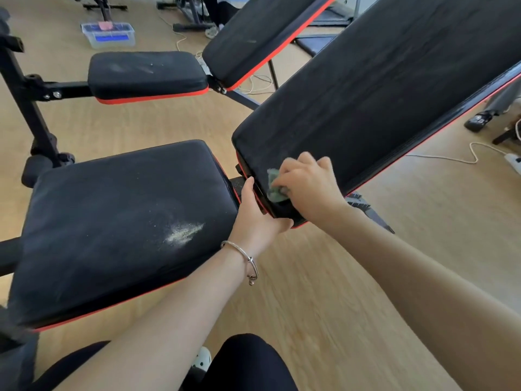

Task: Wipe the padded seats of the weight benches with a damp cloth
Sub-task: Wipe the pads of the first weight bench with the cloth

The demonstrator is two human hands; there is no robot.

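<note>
My right fingers (307, 162) are curled around a small green cloth (275, 190) and bunch it against the low end of the tilted back pad (380, 88). Only a crumpled edge of the cloth shows at the left side of my right hand (310, 187). My left hand (253, 218) sits at the same end of the pad, in the gap between it and the seat (112, 221). Its thumb lies straight up along the pad's end face, and its fingers, held together and nearly straight, reach flat under the pad's near corner. A thin metal bangle (242, 255) hangs on that wrist. The seat lies level just to the left, black with a red lower edge. A pale, gritty smear (183, 231) sits on its surface near the right side, with fainter haze around it. The back pad is black too, with red piping, and rises away toward the upper right; its surface looks dull and faintly streaked. Beyond it stands a second bench of the same make, with a small seat (146, 71) and a raised back (253, 32), both dusty. All of this stands on a light wood floor (366, 277). A clear plastic box (108, 33) sits far back on the floor, and a white cord (465, 156) trails off to the right. My dark-clad knees show at the bottom edge.
</note>
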